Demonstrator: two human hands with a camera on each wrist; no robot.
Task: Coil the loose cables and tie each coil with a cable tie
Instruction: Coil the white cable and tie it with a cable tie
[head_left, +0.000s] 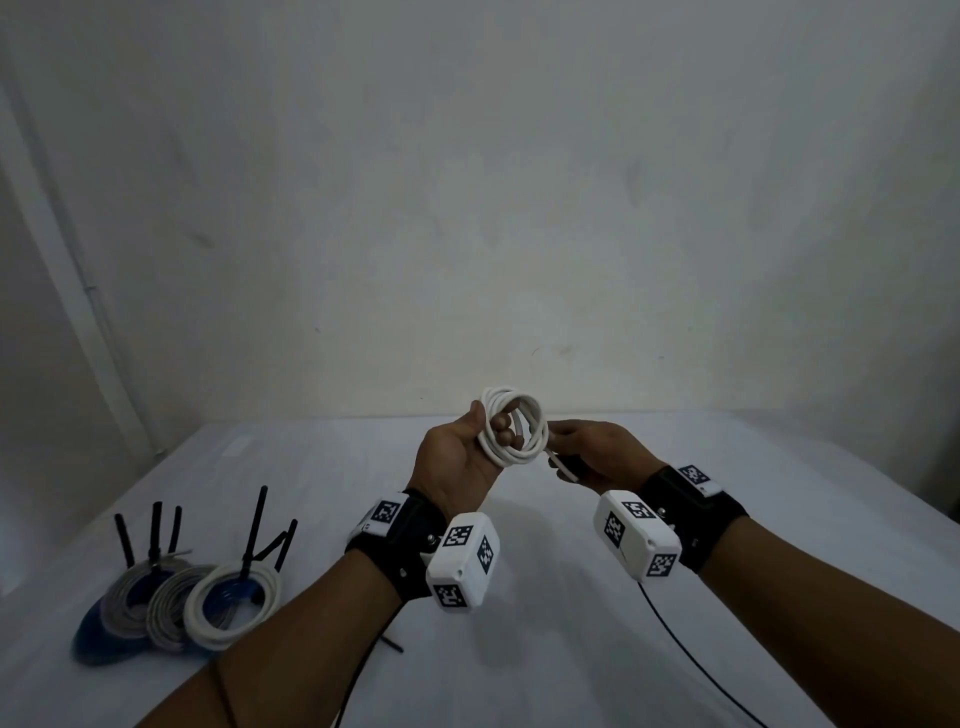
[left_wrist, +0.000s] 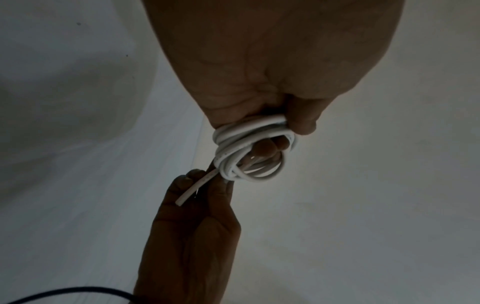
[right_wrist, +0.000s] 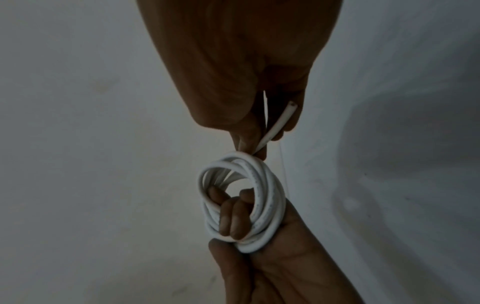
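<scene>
your left hand (head_left: 457, 457) holds the white cable coil (head_left: 514, 431) above the table (head_left: 571, 623), fingers curled through its loops, right hand (head_left: 597, 452) pinching the loose end (left_wrist: 197, 187); cable looks light, springy, so grip across all turns.

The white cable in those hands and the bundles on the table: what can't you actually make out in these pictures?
- White cable coil: its other end, buried among the loops in every view.
- Left hand: head view, the fingers behind the coil.
- Right hand: head view, its fingertips on the free cable end, behind the coil.
- Tied coils: head view, exact count, since they overlap.
- Black cable tie: mostly under the left forearm.
</scene>
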